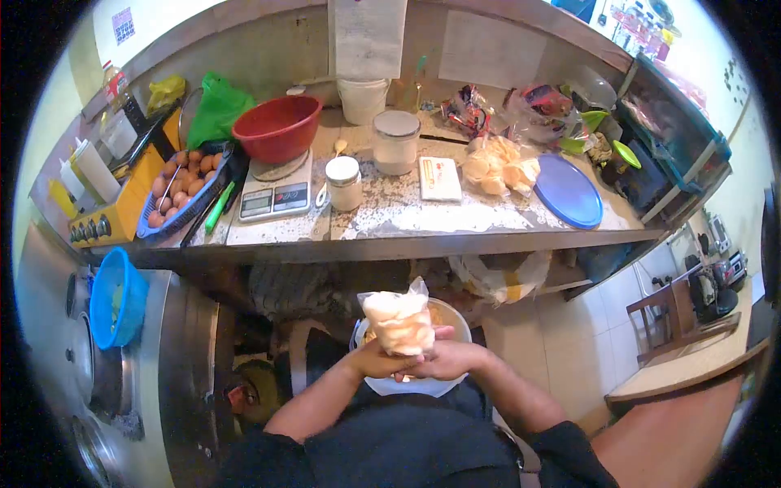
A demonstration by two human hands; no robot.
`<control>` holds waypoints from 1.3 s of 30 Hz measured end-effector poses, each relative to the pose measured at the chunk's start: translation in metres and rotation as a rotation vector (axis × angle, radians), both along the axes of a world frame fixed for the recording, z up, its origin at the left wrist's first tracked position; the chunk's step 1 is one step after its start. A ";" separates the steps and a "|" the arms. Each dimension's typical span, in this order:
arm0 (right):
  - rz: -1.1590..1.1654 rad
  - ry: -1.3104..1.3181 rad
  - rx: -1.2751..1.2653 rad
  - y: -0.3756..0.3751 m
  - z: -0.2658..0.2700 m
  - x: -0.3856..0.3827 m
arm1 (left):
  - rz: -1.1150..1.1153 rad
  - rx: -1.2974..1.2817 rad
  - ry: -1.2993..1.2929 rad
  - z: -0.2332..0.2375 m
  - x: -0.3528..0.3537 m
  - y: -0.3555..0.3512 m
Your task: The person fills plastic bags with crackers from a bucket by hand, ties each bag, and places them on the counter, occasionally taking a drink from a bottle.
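My left hand (pixel 376 359) and my right hand (pixel 449 359) meet under a clear plastic bag (pixel 398 320) packed with pale, flat, crisp-looking pieces. Both are closed around its lower part, and the bag stands upright with its loose corner sticking up. Some of my fingers are hidden behind the bag and each other. Directly below is a white tub (pixel 462 325) at my lap, with yellowish pieces partly showing inside. Ahead on the counter lies a similar heap of pale crisps (pixel 498 167) in clear plastic, beside a white packet (pixel 440 179).
The counter (pixel 382 224) holds a red bowl (pixel 278 128) on a digital scale (pixel 277 198), two lidded jars, a blue lid (pixel 569 192) and a basket of eggs (pixel 181 189). A blue basin (pixel 119 298) stands at left. A wooden chair (pixel 669 319) is at right.
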State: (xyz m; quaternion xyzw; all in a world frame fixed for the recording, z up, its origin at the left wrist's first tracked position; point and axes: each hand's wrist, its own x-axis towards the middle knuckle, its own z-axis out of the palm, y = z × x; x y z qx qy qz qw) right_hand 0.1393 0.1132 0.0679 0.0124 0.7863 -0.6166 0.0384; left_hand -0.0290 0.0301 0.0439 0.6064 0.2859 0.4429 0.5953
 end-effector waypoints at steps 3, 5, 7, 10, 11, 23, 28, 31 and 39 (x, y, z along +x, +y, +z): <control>0.070 -0.357 0.067 0.000 0.028 -0.005 | -0.033 -0.084 -0.236 0.005 -0.004 0.000; 0.005 -0.311 0.014 -0.005 0.041 -0.006 | -0.019 -0.125 -0.381 0.011 0.000 -0.004; -0.095 -0.357 0.021 -0.004 0.040 -0.003 | 0.046 -0.158 -0.638 0.024 0.009 -0.007; -0.177 -0.020 -0.416 -0.015 0.016 -0.003 | 0.085 -0.328 -0.626 0.027 0.003 -0.014; -0.211 -0.056 -0.498 -0.016 0.023 0.004 | 0.043 -0.312 -0.646 0.010 -0.002 -0.014; -0.741 0.028 -0.901 -0.036 0.004 -0.001 | 0.249 0.058 -0.080 -0.020 0.020 -0.001; -0.603 -0.041 -0.536 -0.025 -0.021 0.006 | 0.335 -0.035 -0.152 -0.019 0.026 -0.010; -0.884 0.058 -0.817 -0.040 0.013 -0.006 | 0.328 -0.082 -0.416 -0.017 0.021 -0.005; -0.974 0.289 -0.026 -0.042 -0.015 -0.001 | 0.250 -0.221 -0.490 0.004 0.014 -0.004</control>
